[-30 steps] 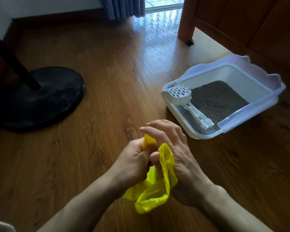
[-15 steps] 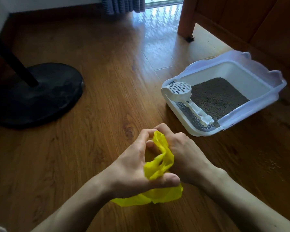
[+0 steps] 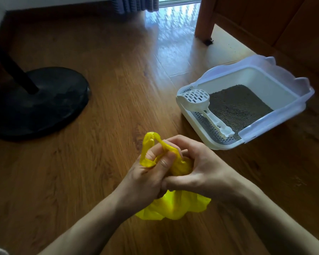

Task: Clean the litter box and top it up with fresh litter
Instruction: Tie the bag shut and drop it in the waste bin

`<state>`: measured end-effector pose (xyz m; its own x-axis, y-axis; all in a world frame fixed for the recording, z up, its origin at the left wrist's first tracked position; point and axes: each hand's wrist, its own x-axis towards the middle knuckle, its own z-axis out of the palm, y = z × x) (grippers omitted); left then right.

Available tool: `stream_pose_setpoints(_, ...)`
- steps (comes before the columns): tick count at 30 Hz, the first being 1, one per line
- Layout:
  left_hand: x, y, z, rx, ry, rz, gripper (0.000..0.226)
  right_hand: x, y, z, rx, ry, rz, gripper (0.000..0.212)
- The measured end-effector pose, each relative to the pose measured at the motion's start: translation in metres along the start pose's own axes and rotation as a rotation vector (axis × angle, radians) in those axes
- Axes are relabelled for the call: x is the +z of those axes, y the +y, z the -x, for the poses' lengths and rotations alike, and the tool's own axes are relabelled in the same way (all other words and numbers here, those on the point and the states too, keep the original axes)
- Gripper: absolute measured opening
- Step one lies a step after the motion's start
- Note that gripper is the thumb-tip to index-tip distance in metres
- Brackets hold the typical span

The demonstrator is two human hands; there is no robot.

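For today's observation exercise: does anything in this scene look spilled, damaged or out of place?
Nothing stands out. The white slotted plastic scoop rests on the white plastic litter box's grated ledge, grey litter stays inside, and both hands hold the crumpled yellow plastic bag.

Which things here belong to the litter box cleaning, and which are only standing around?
For the job:
yellow bag, gripped by left hand and right hand
litter box
white scoop, lying on its grid

Standing around:
black stand base
wooden furniture leg
curtain
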<state>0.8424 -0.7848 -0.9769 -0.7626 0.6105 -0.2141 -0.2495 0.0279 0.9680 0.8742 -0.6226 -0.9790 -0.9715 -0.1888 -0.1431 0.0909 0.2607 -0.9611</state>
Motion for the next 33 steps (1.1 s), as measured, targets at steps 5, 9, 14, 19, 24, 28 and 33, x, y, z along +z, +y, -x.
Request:
stream_pose_setpoints(5, -0.013, -0.003, -0.009, -0.079, 0.03, 0.136, 0.029, -0.011, 0.003, 0.004, -0.023, 0.145, 0.042, 0.032)
stream_pose_setpoints(9, -0.015, -0.001, -0.01, -0.083, -0.031, 0.164, 0.025, -0.01, 0.009, 0.003, -0.025, 0.263, 0.149, 0.02)
stream_pose_setpoints(14, -0.017, -0.001, -0.01, -0.014, -0.008, 0.066, 0.021, -0.005, 0.015, 0.0, 0.039, 0.4, 0.061, 0.018)
stream_pose_setpoints(19, -0.024, -0.004, -0.011, -0.052, 0.116, 0.155, 0.022, 0.005, 0.008, 0.0, 0.057, 0.346, -0.235, 0.009)
stream_pose_setpoints(24, -0.021, -0.007, -0.01, -0.057, 0.187, 0.353, 0.022, 0.016, 0.009, 0.003, 0.12, 0.289, -0.53, 0.024)
stream_pose_setpoints(28, -0.015, -0.011, -0.005, -0.015, 0.12, 0.261, 0.025, 0.015, 0.01, 0.007, 0.186, 0.126, -0.581, 0.036)
stream_pose_setpoints(33, -0.014, -0.016, -0.003, 0.21, 0.085, -0.037, 0.022, 0.008, 0.01, 0.006, 0.201, 0.088, -0.354, 0.013)
